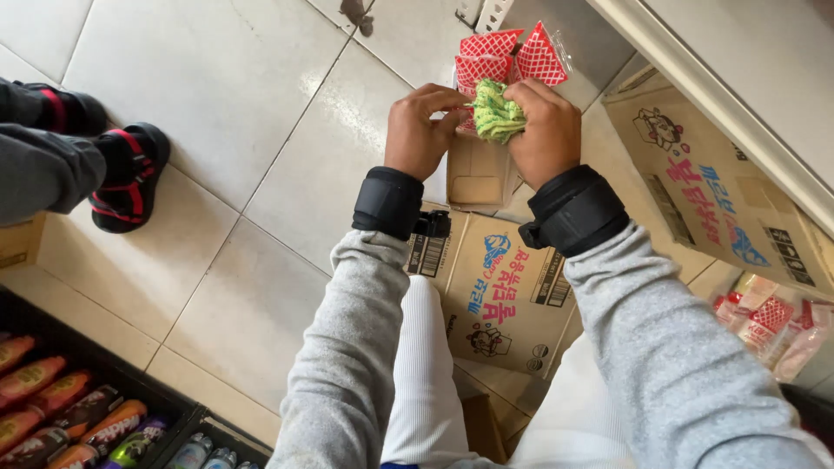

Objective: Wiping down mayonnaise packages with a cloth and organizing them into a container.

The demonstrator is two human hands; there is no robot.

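Note:
Both my hands grip a crumpled green netted bundle (496, 111) above an open cardboard box (499, 287). My left hand (422, 128) pinches its left side with fingertips, and my right hand (544, 130) wraps around its right side. Just beyond the bundle stick up several red-and-white checked snack packets (491, 54), which appear to stand in the box. Black straps sit on both wrists over grey sleeves.
A second printed cardboard box (712, 182) lies at the right beside a white shelf edge (695, 69). More checked packets (769, 321) lie at lower right. Another person's black-and-red shoes (126, 174) stand at the left. A black crate of bottles (69, 408) fills the lower left.

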